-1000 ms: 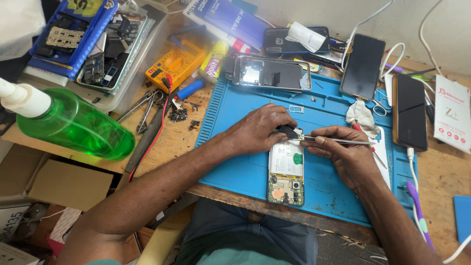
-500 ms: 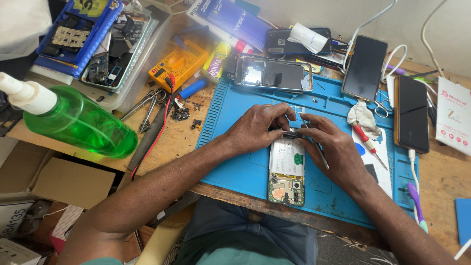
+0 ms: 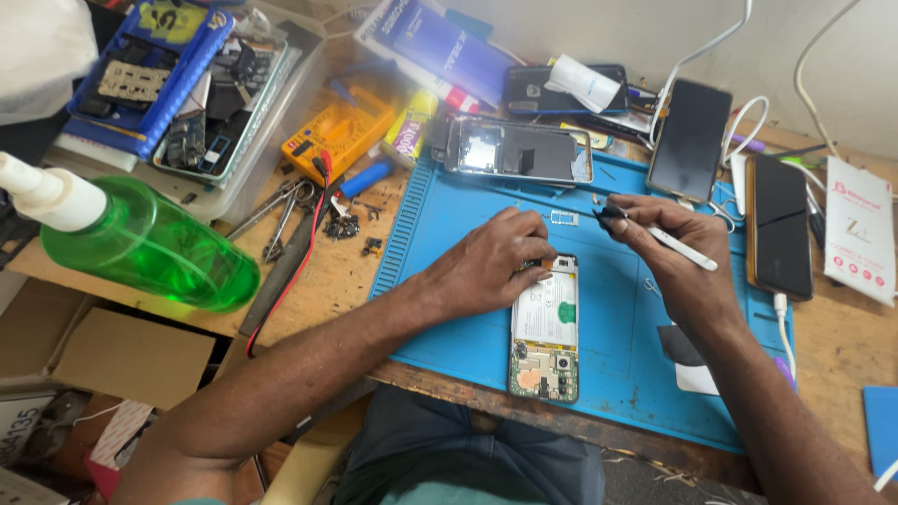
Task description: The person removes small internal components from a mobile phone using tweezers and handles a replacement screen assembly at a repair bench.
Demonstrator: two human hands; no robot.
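Note:
An opened phone (image 3: pixel 545 329) with bare circuit boards and a white battery lies on the blue work mat (image 3: pixel 449 309). My left hand (image 3: pixel 491 265) rests on the mat, its fingertips pressing the phone's top left corner. My right hand (image 3: pixel 675 251) is raised above the mat to the right of the phone. It pinches slim white-handled tweezers (image 3: pixel 678 246), and a small black piece sits at the fingertips near the tweezer tip. Farther back on the mat lies a separated phone screen frame (image 3: pixel 519 150).
A green spray bottle (image 3: pixel 140 245) lies at the left. A yellow multimeter (image 3: pixel 339 133) with red lead, pliers (image 3: pixel 279 210) and loose screws sit left of the mat. Trays of parts (image 3: pixel 201 103) stand at back left. Several phones (image 3: pixel 690 140) and white cables lie at back right.
My right hand has lifted off the phone's top edge and moved up and right with the tweezers and a small black piece. My left hand stays on the phone.

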